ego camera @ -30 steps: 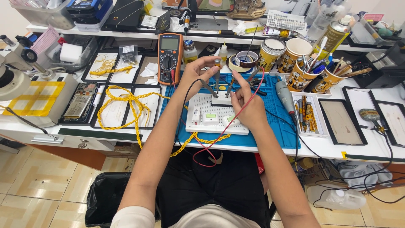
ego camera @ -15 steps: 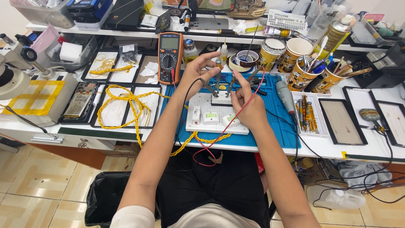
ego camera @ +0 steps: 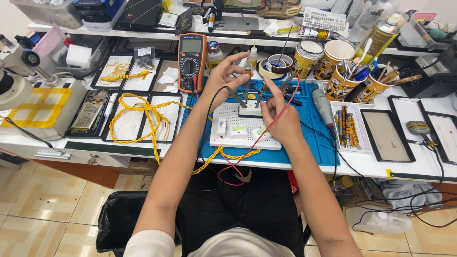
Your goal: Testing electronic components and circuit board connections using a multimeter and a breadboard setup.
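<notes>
White bench (ego camera: 366, 164): blue mat (ego camera: 312, 143), black trays (ego camera: 381, 128), multimeter (ego camera: 191, 62).

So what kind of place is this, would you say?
Most likely an electronics repair bench. An orange multimeter stands by a blue work mat, an opened phone lies in a tray, and the left hand and right hand hold test probes over a small white board.

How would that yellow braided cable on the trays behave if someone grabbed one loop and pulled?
Likely floppy: the yellow braided cable lies in loose coils and droops over the bench edge. Probably drags the rest along, since it passes under the white perforated board. May snag the red lead crossing nearby.
</notes>
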